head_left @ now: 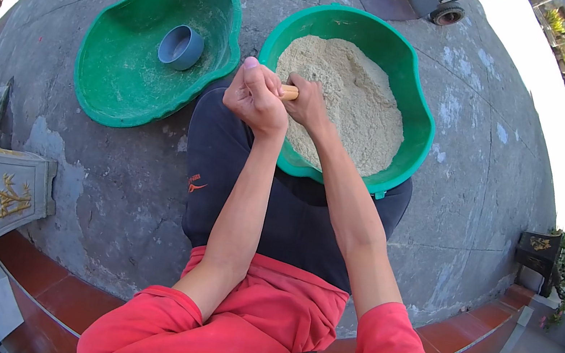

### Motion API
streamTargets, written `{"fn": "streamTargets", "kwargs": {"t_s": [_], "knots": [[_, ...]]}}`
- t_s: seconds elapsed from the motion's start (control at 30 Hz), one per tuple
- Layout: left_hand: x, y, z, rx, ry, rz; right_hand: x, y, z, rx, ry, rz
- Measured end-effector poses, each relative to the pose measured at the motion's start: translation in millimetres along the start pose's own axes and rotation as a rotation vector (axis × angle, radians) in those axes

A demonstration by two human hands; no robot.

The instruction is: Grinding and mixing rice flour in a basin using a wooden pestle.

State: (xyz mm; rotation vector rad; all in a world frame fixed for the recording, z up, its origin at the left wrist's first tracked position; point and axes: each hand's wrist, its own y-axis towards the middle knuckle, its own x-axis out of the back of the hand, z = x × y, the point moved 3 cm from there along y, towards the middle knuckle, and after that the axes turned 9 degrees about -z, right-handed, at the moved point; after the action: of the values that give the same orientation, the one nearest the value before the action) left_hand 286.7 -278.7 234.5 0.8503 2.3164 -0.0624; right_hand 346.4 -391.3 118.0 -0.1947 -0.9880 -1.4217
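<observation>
1. Left hand (pixel 257 98) is clenched around a light wooden stick (pixel 290 93), thumb on top.
2. Right hand (pixel 306 101) grips the same stick just beside it; both ends are hidden, so its full length cannot be told.
3. Between the two fists, the stick's visible stretch runs roughly crosswise, left to right, at the left side of a green plastic tub (pixel 390 52) of pale powder (pixel 364 116).
4. That powder lies mostly to the right of both hands, with the right hand nearer; a second green tub (pixel 116 64), holding a blue-grey cup (pixel 184 49), sits to the left, nearer the left hand.
</observation>
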Motion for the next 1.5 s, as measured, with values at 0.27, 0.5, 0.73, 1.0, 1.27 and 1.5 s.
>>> {"fn": "streamTargets", "kwargs": {"t_s": [0.27, 0.5, 0.73, 1.0, 1.27, 1.5], "knots": [[2.8, -50.7, 43.7, 0.200, 0.230, 0.011, 42.7, -32.6, -51.5, -0.148, -0.266, -0.049], [-28.4, -49.3, 6.3, 0.150, 0.349, 0.219, 65.3, -66.3, -32.0, -0.363, -0.066, 0.083], [-35.5, -41.9, -43.2, -0.034, 0.195, 0.326, 55.6, -69.0, 24.2, -0.367, 0.461, 0.035], [-1.4, -21.4, 2.4, -0.029, -0.040, 0.176, 14.6, -44.7, -12.7, -0.239, -0.086, -0.085], [-19.8, -44.3, 28.1, 0.256, 0.172, 0.400, 39.5, -32.6, -54.9, -0.237, -0.086, -0.106], [-23.4, -11.1, -8.6, 0.552, 0.050, 0.476, 52.8, -54.0, -9.6, -0.402, -0.153, 0.211]]}}
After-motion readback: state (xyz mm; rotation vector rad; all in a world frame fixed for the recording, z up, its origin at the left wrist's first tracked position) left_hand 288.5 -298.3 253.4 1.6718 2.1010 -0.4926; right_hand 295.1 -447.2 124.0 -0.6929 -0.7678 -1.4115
